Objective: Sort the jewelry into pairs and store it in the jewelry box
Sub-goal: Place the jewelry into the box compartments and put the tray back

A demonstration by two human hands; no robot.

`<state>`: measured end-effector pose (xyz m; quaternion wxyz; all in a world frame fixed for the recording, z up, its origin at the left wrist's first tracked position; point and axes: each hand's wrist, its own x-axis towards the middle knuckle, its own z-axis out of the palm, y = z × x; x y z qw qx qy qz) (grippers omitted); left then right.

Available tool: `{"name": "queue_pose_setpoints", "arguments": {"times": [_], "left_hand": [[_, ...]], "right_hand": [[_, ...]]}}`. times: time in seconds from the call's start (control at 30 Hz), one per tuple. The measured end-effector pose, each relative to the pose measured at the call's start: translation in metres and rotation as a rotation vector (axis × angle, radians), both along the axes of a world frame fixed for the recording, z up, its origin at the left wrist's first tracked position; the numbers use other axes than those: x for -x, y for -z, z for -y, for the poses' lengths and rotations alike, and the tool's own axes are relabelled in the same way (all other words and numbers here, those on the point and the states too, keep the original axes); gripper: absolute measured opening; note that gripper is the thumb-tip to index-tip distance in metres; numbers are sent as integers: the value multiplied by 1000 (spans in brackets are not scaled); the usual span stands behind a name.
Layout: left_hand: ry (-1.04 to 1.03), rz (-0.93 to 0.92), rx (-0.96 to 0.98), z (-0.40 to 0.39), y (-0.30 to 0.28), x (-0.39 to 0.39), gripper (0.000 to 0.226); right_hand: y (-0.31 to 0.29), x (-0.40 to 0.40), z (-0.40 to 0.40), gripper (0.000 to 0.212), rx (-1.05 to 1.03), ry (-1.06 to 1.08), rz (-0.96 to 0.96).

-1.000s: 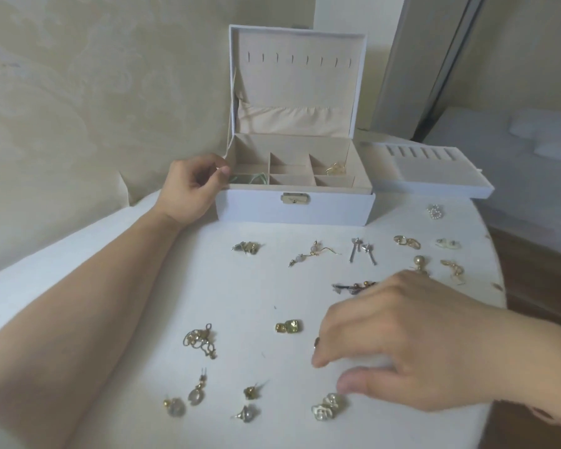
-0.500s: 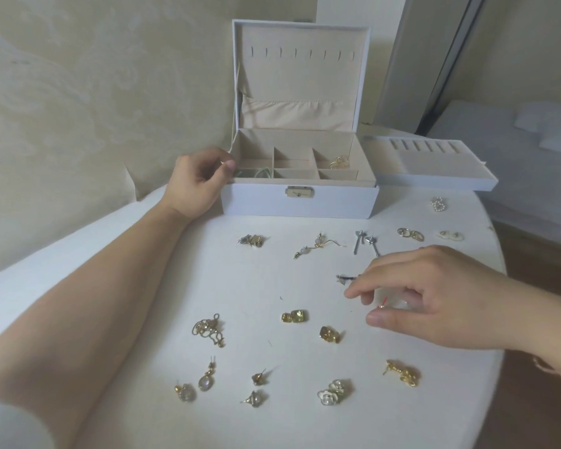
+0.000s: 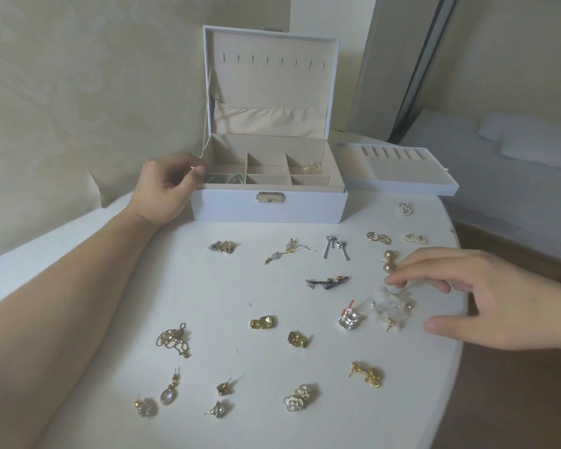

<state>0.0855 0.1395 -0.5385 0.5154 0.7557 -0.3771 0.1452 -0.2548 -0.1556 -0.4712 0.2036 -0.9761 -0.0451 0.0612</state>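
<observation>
I saw the left hand (image 3: 166, 189) at centre left, fingers curled against the open jewelry box's (image 3: 269, 207) left wall; whether that grip pinched anything I could not tell. At right, the right hand (image 3: 486, 296) hovered spread over translucent flower earrings (image 3: 392, 307). Earrings lay scattered across the white worktop (image 3: 208, 286); a gold piece (image 3: 312, 168) sat in the box's rear right compartment.

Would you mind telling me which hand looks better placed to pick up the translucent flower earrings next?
The right hand, probably: its spread fingers hover directly over the translucent flower earrings, with the thumb beside them. The left hand is far off, at the jewelry box's left corner.
</observation>
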Motion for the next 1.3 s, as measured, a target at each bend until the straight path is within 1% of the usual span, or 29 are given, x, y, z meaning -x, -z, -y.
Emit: {"name": "queue_pose_setpoints", "arguments": {"times": [0.13,0.2,0.37,0.4,0.47,0.57,0.7,0.77,0.83,0.9,0.97,1.03,1.13,1.23,1.3], "left_hand": [[-1,-14,12,1,-1,2,18],[-3,-15,11,1,-1,3,18],[-1,3,2,2,0,3,18],[0,9,-7,2,0,3,18],[-8,9,-23,2,0,3,18],[-13,15,-19,2,-1,5,19],[-4,40,16,3,0,7,14],[-16,44,14,2,1,4,20],[-28,42,4,1,1,2,26],[-30,38,5,1,0,1,30],[-27,33,13,1,1,0,33],[-27,37,14,0,1,-1,32],[-25,52,7,0,2,-3,31],[-20,50,8,0,3,-4,32],[-27,43,11,1,3,-4,32]], "right_hand": [[-1,2,-3,62,5,48,48],[-2,3,-7,60,26,75,84],[12,2,-21,65,210,118,184],[18,2,-24,63,237,119,194],[28,1,-28,51,254,87,184],[35,-1,-27,28,161,19,140],[26,-6,-16,16,47,-39,112],[10,-16,-12,16,-17,-42,165],[-13,-35,-12,13,-166,-15,233],[-35,-68,-14,13,-325,2,278],[-54,-112,-19,17,-369,12,306],[-61,-162,-24,12,-287,19,331],[-51,-232,-34,6,-86,33,360],[-28,-284,-38,13,40,47,340],[-14,-304,-40,15,124,53,281]]}}
